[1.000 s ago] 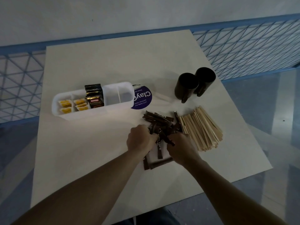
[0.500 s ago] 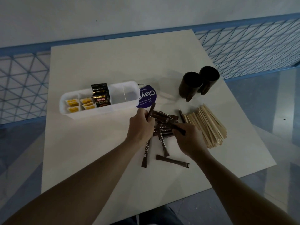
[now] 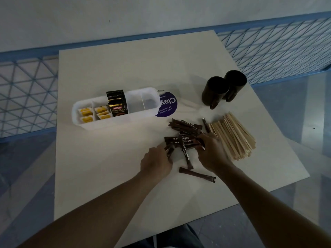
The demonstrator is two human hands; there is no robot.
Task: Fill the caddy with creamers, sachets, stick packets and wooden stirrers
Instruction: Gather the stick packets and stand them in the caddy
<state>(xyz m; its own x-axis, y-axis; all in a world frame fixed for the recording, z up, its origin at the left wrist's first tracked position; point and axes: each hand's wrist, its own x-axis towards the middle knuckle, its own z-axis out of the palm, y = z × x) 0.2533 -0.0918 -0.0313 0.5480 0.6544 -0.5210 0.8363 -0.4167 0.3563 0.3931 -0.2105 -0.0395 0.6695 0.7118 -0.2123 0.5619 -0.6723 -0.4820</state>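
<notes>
A white divided caddy (image 3: 114, 120) stands left of centre on the table. Its two left compartments hold yellow creamers (image 3: 86, 114), black Kopiko sachets (image 3: 117, 104) stand upright in the middle one, and the two right compartments look empty. Brown stick packets (image 3: 184, 129) lie in a loose pile in front of me. My left hand (image 3: 155, 162) pinches a couple of packets at the pile's left edge. My right hand (image 3: 210, 153) grips a bunch of packets at the pile's right side. One packet (image 3: 197, 174) lies apart between my wrists. Wooden stirrers (image 3: 232, 138) are heaped to the right.
Two black cylindrical cups (image 3: 223, 88) stand at the back right. A round purple label (image 3: 167, 106) lies beside the caddy's right end. The white table (image 3: 125, 65) ends close behind the stirrers on the right, with blue mesh railing (image 3: 277, 47) beyond.
My hands dropped from raised near the caddy back down onto the pile. The left hand moved toward me and left, and the long packet it held upright now lies in the pile.
</notes>
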